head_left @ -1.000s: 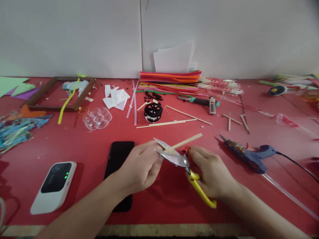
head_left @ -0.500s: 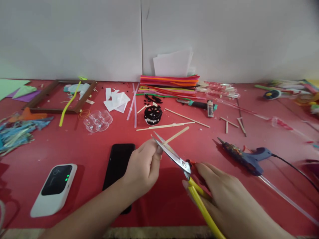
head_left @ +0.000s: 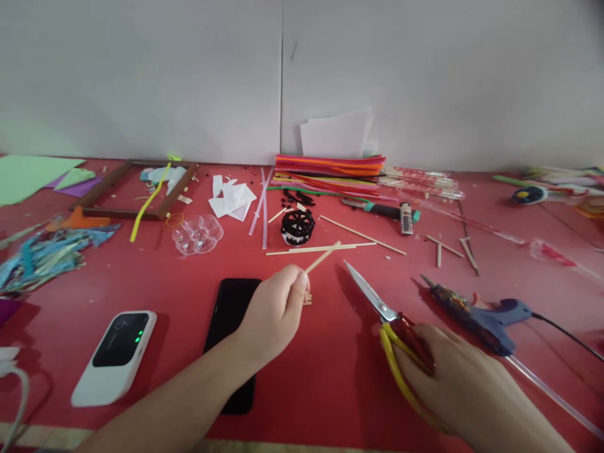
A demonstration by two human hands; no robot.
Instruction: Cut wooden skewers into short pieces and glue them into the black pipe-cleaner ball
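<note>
My left hand (head_left: 276,302) is closed on a thin wooden stick (head_left: 323,257), which slants up and right from the fingertips. Short stick ends (head_left: 307,299) poke out beside the same fingers. My right hand (head_left: 453,371) grips scissors (head_left: 375,296) with red and yellow handles; their blades are together and point up and left, apart from the stick. Beyond the hands sits a small round black and white piece (head_left: 298,227) with spokes on top. Several longer wooden sticks (head_left: 363,234) lie around it.
A black phone (head_left: 231,308) lies by my left forearm, with a white device (head_left: 117,355) farther left. On the right is a blue glue gun (head_left: 481,318). Pliers (head_left: 382,209), a glue stick-like tube (head_left: 406,218), colored pipe cleaners (head_left: 330,167) and a brown frame (head_left: 117,212) lie farther back.
The scissors have moved right, away from the stick, and their blades have closed. My left hand still holds the stick. The view has shifted slightly.
</note>
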